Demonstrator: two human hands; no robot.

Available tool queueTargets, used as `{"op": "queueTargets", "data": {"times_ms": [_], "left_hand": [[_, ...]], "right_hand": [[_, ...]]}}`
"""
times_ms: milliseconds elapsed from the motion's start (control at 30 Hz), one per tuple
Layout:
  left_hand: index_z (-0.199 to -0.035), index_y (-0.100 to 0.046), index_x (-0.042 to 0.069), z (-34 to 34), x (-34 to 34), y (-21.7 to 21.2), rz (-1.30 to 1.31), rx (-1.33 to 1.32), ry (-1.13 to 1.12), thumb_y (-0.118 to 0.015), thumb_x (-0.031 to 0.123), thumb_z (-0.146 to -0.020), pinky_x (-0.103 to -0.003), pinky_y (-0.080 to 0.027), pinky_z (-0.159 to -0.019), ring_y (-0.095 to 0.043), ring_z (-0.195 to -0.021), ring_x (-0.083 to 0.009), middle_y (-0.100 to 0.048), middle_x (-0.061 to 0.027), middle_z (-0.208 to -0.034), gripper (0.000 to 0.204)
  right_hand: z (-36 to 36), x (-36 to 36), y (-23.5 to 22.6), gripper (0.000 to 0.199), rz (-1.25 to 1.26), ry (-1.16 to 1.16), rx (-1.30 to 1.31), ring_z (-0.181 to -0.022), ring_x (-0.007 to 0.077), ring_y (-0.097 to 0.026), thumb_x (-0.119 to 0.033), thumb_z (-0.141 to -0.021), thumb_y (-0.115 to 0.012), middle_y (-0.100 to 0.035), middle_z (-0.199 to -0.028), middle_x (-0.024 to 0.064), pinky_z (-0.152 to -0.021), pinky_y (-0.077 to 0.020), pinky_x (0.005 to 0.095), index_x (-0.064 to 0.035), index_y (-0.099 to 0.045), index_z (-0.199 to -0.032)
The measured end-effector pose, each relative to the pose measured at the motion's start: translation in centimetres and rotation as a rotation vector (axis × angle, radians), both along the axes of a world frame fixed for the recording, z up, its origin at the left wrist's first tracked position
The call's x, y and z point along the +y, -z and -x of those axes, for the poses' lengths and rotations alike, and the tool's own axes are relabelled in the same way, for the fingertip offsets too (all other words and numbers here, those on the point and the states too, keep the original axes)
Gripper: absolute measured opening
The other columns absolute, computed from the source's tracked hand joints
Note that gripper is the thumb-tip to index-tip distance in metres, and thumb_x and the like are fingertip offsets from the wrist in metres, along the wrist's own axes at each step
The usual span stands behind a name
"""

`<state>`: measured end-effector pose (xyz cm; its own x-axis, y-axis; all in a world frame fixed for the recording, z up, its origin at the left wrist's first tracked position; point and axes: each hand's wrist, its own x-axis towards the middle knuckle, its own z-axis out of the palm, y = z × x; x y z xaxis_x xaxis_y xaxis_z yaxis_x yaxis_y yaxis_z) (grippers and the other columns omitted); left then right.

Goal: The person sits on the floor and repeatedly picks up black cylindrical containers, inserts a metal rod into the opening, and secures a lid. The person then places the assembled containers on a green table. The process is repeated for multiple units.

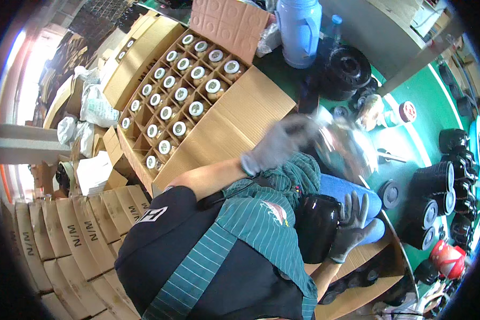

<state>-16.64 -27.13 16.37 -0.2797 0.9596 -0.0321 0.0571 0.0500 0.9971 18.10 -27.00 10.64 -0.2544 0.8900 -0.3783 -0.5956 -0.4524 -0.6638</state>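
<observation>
My left hand (282,144), in a grey glove, is blurred over the table's near edge. It is closed around the narrow end of a shiny silvery glass flask liner (349,149), which is also smeared by motion. A glossy black, rounded flask body (317,226) lies in my lap against the green striped apron (250,221). At its right side my right hand (352,226), gloved in grey, rests with fingers spread, its palm side partly hidden. Blue-clad knees (352,194) show behind that hand.
An open carton (234,117) on the left has divided cells with several white-topped glass pieces. The green table (410,106) carries a blue jug (298,32), black round parts (349,72), stacked black pieces (432,184) and a red item (447,258). Stacked cartons (74,229) stand lower left.
</observation>
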Motion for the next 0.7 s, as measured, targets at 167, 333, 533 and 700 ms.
{"op": "queueTargets", "data": {"times_ms": [167, 333, 533, 700], "left_hand": [[-0.111, -0.078, 0.005, 20.9, -6.2, 1.8, 0.081, 0.454, -1.058, -0.065, 0.048, -0.110, -0.034, -0.049, -0.073, -0.060, -0.078, -0.0136, -0.070, 0.0013, -0.089, 0.046], [-0.118, -0.084, 0.006, 40.2, -26.4, 6.4, -0.280, 0.646, -1.575, -0.075, 0.042, -0.102, -0.037, -0.056, -0.080, -0.074, -0.085, -0.0234, -0.084, -0.0123, -0.099, 0.040], [-0.112, -0.087, 0.009, 41.7, -36.6, 10.0, 0.484, 0.723, -1.990, -0.080, 0.053, -0.093, -0.046, -0.061, -0.080, -0.079, -0.089, -0.0331, -0.084, -0.0160, -0.099, 0.048], [-0.113, -0.086, 0.017, 43.3, -37.2, 11.8, 0.692, 0.944, -1.757, -0.071, 0.053, -0.096, -0.051, -0.060, -0.082, -0.078, -0.091, -0.0405, -0.082, -0.0180, -0.097, 0.042]], "right_hand": [[-0.1, 0.3, 1.1, 0.090, 0.073, 0.012, -0.127, -0.145, 0.0373, -0.055, -0.074, -0.110, -0.021, -0.054, -0.160, 0.0232, -0.118, -0.0464, 0.0467, -0.0085, -0.041, -0.168], [-0.1, 0.9, 1.6, 0.089, 0.105, -0.051, -0.160, -0.143, 0.0361, -0.057, -0.072, -0.111, -0.021, -0.057, -0.158, 0.0237, -0.117, -0.0468, 0.0438, -0.0063, -0.043, -0.166], [0.1, 0.4, 1.3, 0.087, 0.090, -0.030, -0.154, -0.143, 0.0339, -0.056, -0.070, -0.112, -0.021, -0.057, -0.158, 0.0234, -0.118, -0.0455, 0.0422, -0.0059, -0.043, -0.166], [0.5, 0.2, 1.3, 0.085, 0.089, -0.034, -0.211, -0.143, 0.0348, -0.056, -0.067, -0.113, -0.021, -0.058, -0.157, 0.0230, -0.117, -0.0453, 0.0428, -0.0050, -0.045, -0.165]]}}
